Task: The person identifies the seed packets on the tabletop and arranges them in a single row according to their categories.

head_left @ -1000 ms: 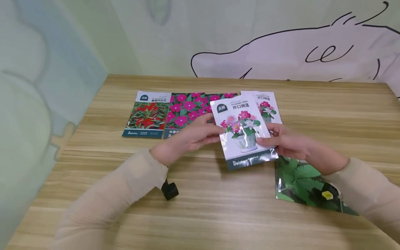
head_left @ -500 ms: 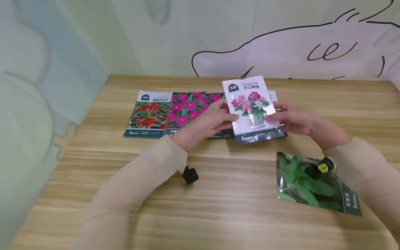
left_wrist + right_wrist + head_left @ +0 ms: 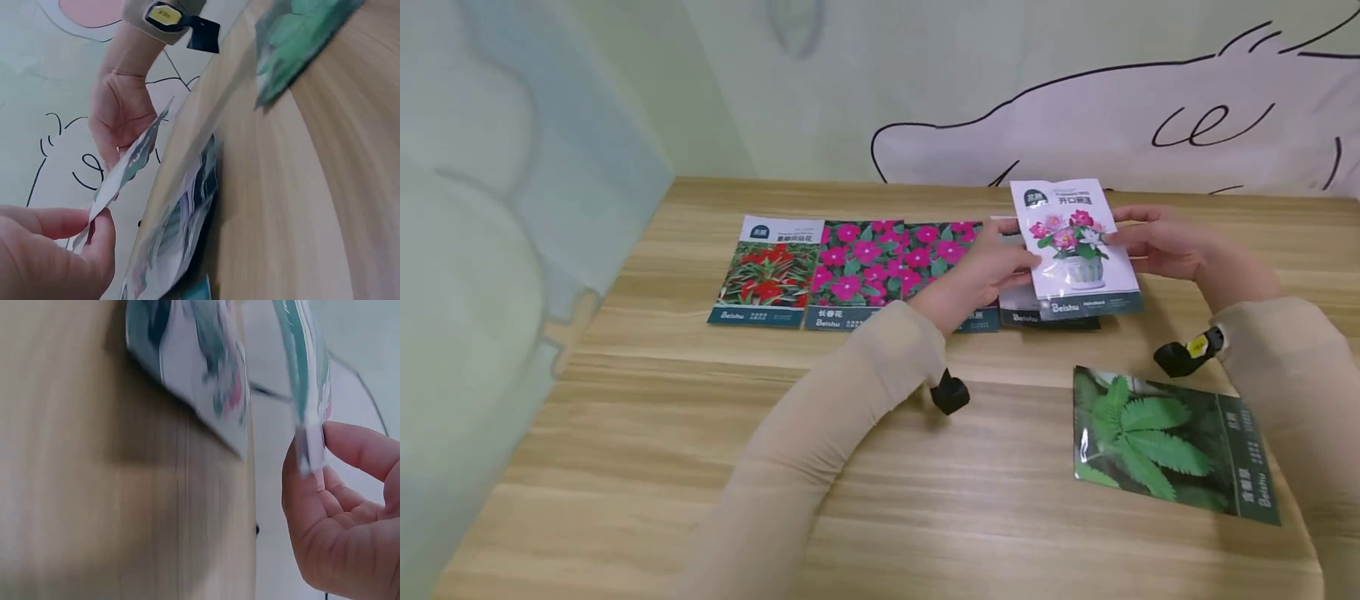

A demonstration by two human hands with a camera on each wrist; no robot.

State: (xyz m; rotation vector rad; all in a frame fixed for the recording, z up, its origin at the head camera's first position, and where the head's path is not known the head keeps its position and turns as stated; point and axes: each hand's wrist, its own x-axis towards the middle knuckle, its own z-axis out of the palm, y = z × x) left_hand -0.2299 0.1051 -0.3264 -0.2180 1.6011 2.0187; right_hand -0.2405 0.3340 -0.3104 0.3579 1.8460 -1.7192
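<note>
A white seed packet (image 3: pixel 1078 250) printed with pink and white flowers in a pot is held up over the back right of the table. My left hand (image 3: pixel 992 265) pinches its left edge between thumb and fingers. On the opposite edge, my right hand (image 3: pixel 1165 242) grips it the same way. Both wrist views show the packet raised above the table, nearly edge-on. Beneath it lies another white seed packet (image 3: pixel 1017 315), mostly covered in the head view; the left wrist view shows this lower packet (image 3: pixel 181 231) lying on the wood.
Left of the hands, a row holds a red-flower seed packet (image 3: pixel 767 275) and two pink-flower seed packets (image 3: pixel 861 267). Nearer the front right lies a green-leaf seed packet (image 3: pixel 1172 442), turned sideways. The wooden table (image 3: pixel 700 467) meets a painted wall (image 3: pixel 775 108) at the back.
Both hands have carried the white packet away from me and to the right, from in front of the row to over the other white packet. The green-leaf packet is now less covered by the right arm.
</note>
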